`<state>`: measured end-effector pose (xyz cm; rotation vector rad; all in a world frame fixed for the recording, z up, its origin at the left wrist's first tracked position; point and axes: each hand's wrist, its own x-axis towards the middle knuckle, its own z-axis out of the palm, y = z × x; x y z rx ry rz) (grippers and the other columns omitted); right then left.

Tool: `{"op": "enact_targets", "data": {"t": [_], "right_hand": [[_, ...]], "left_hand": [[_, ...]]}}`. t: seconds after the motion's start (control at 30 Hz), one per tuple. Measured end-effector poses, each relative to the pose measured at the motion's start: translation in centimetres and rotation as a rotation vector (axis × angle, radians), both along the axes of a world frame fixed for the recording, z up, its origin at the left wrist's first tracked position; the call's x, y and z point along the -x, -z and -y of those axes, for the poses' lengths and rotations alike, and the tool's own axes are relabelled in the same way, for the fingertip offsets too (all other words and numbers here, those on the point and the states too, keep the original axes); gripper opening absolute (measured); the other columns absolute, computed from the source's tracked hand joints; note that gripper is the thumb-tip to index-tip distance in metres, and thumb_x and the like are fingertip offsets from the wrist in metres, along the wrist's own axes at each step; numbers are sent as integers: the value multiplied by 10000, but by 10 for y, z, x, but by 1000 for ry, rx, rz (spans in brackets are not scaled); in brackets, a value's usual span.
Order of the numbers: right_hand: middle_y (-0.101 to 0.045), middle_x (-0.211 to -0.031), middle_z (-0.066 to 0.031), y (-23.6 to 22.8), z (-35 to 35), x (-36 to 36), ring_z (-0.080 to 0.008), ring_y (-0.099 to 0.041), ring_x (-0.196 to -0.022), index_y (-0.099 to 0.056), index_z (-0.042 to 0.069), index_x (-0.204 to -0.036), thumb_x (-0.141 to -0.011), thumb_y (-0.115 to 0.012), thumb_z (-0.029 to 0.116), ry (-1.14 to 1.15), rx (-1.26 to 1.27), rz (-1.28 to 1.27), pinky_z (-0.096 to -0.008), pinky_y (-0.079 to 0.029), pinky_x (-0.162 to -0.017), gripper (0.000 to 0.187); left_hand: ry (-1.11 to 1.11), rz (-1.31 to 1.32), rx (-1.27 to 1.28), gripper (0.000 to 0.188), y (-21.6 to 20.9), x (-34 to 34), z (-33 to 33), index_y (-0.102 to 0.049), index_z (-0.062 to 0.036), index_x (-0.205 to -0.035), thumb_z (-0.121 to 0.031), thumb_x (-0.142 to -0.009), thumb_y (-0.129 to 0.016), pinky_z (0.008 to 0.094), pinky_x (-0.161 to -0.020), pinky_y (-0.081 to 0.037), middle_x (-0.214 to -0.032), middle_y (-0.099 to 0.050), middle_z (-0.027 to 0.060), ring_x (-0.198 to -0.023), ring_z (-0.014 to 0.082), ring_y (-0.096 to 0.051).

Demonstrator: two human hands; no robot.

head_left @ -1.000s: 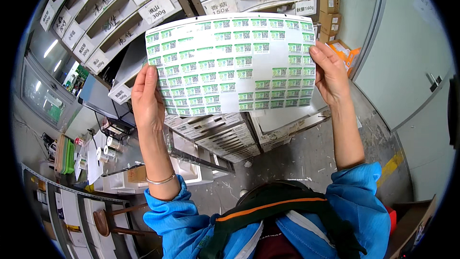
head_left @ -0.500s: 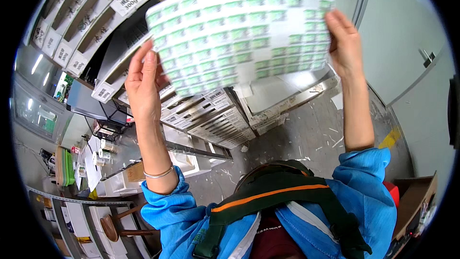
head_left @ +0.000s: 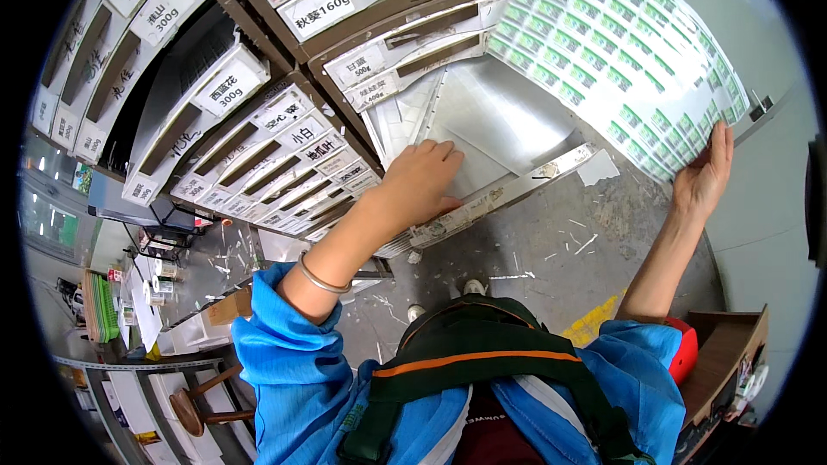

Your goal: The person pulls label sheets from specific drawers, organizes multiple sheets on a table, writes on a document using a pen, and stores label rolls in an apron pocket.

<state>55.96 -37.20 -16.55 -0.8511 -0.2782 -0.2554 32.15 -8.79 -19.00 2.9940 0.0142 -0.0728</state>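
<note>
A large sheet of green-and-white labels (head_left: 603, 43) hangs at the upper right, with several blank patches in its printed grid. My right hand (head_left: 702, 176) grips it by its lower right corner, fingers closed on the edge. My left hand (head_left: 422, 181) is over the pulled-out shallow metal drawer (head_left: 504, 112), near the drawer's front edge. Its fingers point into the drawer, with the thumb apart from them, and nothing shows in its grasp. White sheets (head_left: 396, 120) lie at the drawer's left side, beyond my left hand. A metal bracelet (head_left: 323, 274) circles my left wrist.
Cabinets of shallow labelled drawers (head_left: 284, 146) fill the left and back. Another drawer (head_left: 194, 112) juts out at the upper left. Paper scraps litter the grey floor (head_left: 551, 250). A wooden stool (head_left: 189, 413) stands lower left, an open cardboard box (head_left: 724, 362) lower right.
My left hand has let go of the label sheet and moved down to the open drawer. My right hand has swung the sheet away to the right, uncovering the drawer.
</note>
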Motion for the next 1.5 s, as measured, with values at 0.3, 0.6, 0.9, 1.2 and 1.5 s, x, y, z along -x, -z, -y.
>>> {"op": "enact_targets", "data": {"t": [0.3, 0.6, 0.9, 1.2, 1.5], "right_hand": [[-649, -981, -92, 56, -7, 11, -145, -629, -860, -572, -20, -1075, -909, -555, 103, -90, 198, -224, -272, -536, -739, 208], [-635, -947, -117, 64, -15, 27, -142, -632, -820, -557, -36, -1053, -910, -536, 74, -101, 195, -262, -260, -554, -669, 181], [-605, -1007, -182, 62, -11, 37, -193, -649, -824, -355, -58, -1290, -888, -506, 29, -184, 269, -324, -300, -569, -654, 438], [-644, -894, -201, 40, -28, 60, -188, -656, -716, -112, -42, -1425, -837, -544, -19, -256, 511, -195, -282, -535, -569, 730], [-648, -902, -145, 38, -26, 71, -137, -637, -740, -247, -14, -1405, -843, -505, -62, -254, 593, -131, -248, -523, -631, 620]], "left_hand": [[96, 84, 29, 272, 4, 10, 1, -548, 15, -1003, -147, -794, -614, 368, -796, -471, -1004, -590, 132, -945, 295, -578], [-4, 372, -114, 91, 2, 9, 6, -607, -65, -754, -140, -740, -658, 339, -586, -471, -698, -586, 75, -678, 272, -599], [-9, 565, 129, 95, -31, 14, 23, -647, -65, -773, -136, -739, -699, 330, -642, -453, -750, -636, 63, -706, 246, -604], [51, 388, -31, 317, -14, 26, 28, -600, -44, -1005, -184, -744, -712, 335, -843, -412, -1043, -622, 76, -955, 236, -578], [104, 132, -215, 454, -10, 18, -4, -593, -61, -1072, -258, -690, -739, 483, -1039, -265, -1147, -578, 87, -1163, 277, -459]]}}
